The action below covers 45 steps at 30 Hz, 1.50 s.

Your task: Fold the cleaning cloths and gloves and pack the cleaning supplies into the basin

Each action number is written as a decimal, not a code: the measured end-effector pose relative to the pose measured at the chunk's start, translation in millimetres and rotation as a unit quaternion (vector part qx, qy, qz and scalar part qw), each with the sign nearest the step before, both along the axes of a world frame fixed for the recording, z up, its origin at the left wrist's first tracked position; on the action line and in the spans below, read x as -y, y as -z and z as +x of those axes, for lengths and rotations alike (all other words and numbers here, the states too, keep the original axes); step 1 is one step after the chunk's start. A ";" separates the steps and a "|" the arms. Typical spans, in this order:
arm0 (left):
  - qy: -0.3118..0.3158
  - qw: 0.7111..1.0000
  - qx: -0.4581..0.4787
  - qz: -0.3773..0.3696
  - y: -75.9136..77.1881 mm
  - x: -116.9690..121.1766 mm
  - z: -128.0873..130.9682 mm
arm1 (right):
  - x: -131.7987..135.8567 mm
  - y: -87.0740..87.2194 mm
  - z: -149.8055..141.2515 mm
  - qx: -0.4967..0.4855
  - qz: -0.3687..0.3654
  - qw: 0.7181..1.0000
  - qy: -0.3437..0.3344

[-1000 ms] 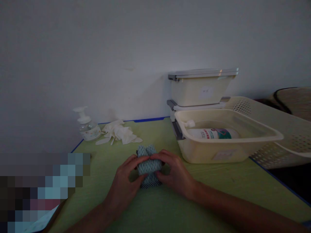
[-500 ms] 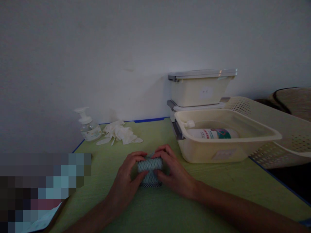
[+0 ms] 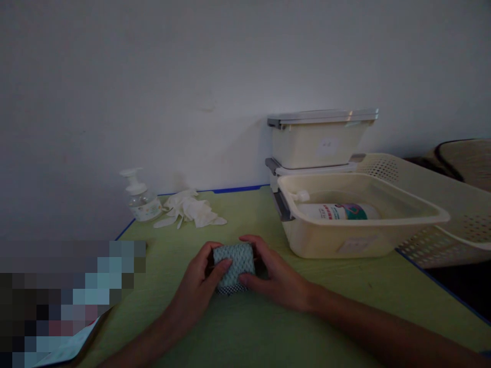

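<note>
Between my two hands is a small pale blue-green piece (image 3: pixel 235 265) with a knitted-looking surface and a black-and-white checked lower edge. I cannot tell its exact kind. My left hand (image 3: pixel 203 278) grips its left side, thumb on the near face and fingers behind. From the right, my right hand (image 3: pixel 272 273) holds it too, thumb near the lower corner and fingers around the far side. Its back is hidden. It is held above the green tabletop (image 3: pixel 245 337).
Behind, left, a pump bottle (image 3: pixel 143 202) stands beside crumpled white gloves (image 3: pixel 192 209). To the right, a cream bin (image 3: pixel 341 240) holds a white bottle (image 3: pixel 333 211); a lidded box (image 3: pixel 318 143) and a perforated basket (image 3: pixel 425 184) are behind. A pixelated patch covers the lower left.
The knitted-looking piece appeared bent over, with a fold across it; now its near face lies flatter toward me. My fingers have shifted along its sides, and both hands still hold it.
</note>
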<state>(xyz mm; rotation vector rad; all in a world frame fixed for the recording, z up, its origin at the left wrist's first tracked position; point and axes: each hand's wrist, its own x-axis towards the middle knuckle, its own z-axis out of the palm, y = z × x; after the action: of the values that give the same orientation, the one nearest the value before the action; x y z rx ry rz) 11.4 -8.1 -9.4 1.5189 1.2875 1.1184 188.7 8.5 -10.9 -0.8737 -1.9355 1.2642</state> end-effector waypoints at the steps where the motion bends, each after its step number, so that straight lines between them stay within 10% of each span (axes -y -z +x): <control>1: 0.004 1.000 0.009 -0.001 0.9 -0.8 -0.3 | -1.1 1.9 -0.2 -0.020 -0.008 1.000 0.004; 15: 0.102 0.977 0.169 -0.085 11.0 -12.4 -2.2 | -9.7 4.5 -0.4 -0.126 -0.067 0.989 0.041; 27: 0.104 0.970 0.203 -0.085 9.1 -11.1 -4.9 | -5.9 4.6 0.4 0.007 -0.017 0.999 0.044; 45: 0.191 0.933 0.264 -0.154 -6.0 -2.2 -3.9 | 0.5 -6.4 2.7 -0.207 -0.233 0.944 -0.112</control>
<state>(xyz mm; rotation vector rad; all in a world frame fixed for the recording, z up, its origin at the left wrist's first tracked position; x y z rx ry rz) 7.5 -5.9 -3.3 1.0698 0.7151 0.9285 191.5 8.0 -4.6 -0.5444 -1.4499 1.9188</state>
